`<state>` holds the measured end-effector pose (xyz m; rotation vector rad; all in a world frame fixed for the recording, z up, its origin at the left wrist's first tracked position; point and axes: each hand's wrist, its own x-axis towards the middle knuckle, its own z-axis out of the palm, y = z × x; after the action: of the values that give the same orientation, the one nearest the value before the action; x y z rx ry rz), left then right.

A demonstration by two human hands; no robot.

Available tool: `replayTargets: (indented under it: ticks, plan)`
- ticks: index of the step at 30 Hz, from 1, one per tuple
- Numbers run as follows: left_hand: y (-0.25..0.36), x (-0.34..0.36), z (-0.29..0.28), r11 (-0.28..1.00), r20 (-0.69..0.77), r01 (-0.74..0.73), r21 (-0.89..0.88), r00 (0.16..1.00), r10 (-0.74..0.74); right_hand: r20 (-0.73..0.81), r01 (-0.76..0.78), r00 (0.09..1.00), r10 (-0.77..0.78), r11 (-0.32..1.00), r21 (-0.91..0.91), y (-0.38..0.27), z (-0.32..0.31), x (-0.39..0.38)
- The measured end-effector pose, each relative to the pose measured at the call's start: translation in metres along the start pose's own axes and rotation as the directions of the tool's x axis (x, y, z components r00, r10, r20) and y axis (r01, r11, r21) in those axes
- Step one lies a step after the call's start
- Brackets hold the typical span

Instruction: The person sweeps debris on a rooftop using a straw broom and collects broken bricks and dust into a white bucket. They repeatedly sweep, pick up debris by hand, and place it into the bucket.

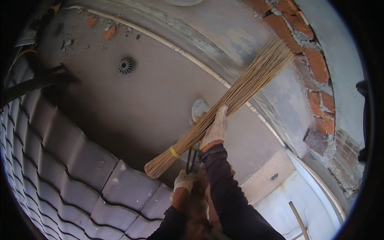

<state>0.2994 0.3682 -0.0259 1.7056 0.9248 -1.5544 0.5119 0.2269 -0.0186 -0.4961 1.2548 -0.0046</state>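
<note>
A bundle of thin straw-coloured twigs, a hand broom (240, 90) tied with a yellow band (174, 151), slants from lower left to upper right. My right hand (215, 130), in a white knit glove, is closed around its middle, the thumb along the top. Lower down, my gloved left hand (185, 181) is closed at the lower end of a dark looped handle (191, 160). Behind the broom shows a pale grey rounded piece (199, 107); whether it joins that handle is hidden. The broom's bristles are raised above the floor.
Dark roof tiles (96, 172) rise along the left. A round drain grate (127, 66) sits in the grey floor, with brick rubble (109, 33) beyond. A pale pipe (192, 64) crosses diagonally. Exposed brickwork (316, 66) edges the right; a stick (299, 220) lies lower right.
</note>
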Motion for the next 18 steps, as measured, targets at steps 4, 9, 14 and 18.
replayTargets:
  ticks: [4,9,14,18]
  plan:
    - [0.036,0.041,-0.039,0.997,-0.098,-0.007,0.074,0.995,0.015,-0.08,-0.014,0.997,0.009,0.998,-0.058,0.011,0.05,0.041]
    - [0.079,0.079,-0.083,0.974,-0.291,-0.218,0.059,0.93,0.226,-0.072,-0.09,0.993,0.092,0.995,0.032,0.026,0.097,0.063]
    - [0.149,0.028,-0.132,0.79,0.182,-0.18,0.586,0.979,0.089,-0.143,-0.12,0.981,0.132,0.989,0.09,0.022,0.117,0.069]
    - [0.193,-0.065,-0.21,0.667,0.47,-0.74,0.087,0.621,0.627,-0.177,-0.116,0.975,0.136,0.986,0.121,0.028,0.116,0.072]
